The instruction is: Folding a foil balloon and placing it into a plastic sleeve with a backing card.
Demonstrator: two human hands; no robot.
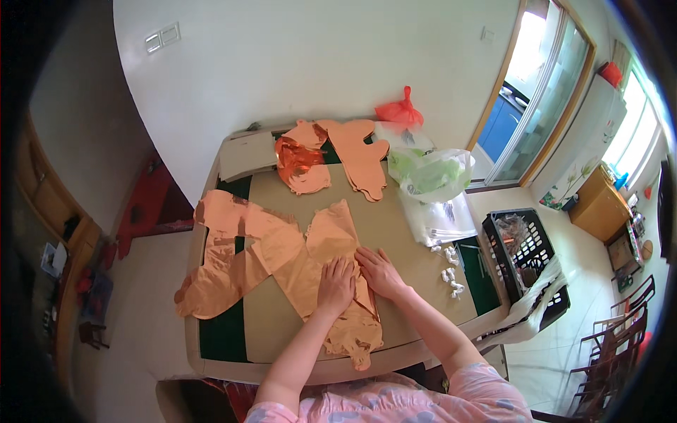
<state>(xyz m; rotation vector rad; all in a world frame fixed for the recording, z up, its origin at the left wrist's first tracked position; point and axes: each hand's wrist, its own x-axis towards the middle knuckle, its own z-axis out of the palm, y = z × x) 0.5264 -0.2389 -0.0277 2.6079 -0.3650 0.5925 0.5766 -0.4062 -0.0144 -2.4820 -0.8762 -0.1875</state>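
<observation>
1. Two bare hands: left hand [337, 285] and right hand [379, 273], side by side, laid flat, grasping nothing.
2. One uninflated rose-gold foil balloon [282, 247], spread on the table [416, 310], beneath both hands.
3. Further rose-gold foil shapes [356, 151], table's far side.
4. Several crumpled white scraps [451, 275], table's right side.
5. One black perforated crate [496, 254], beside the table.

Short-sleeved pink top [395, 403], its greyish patches perhaps floral.
</observation>
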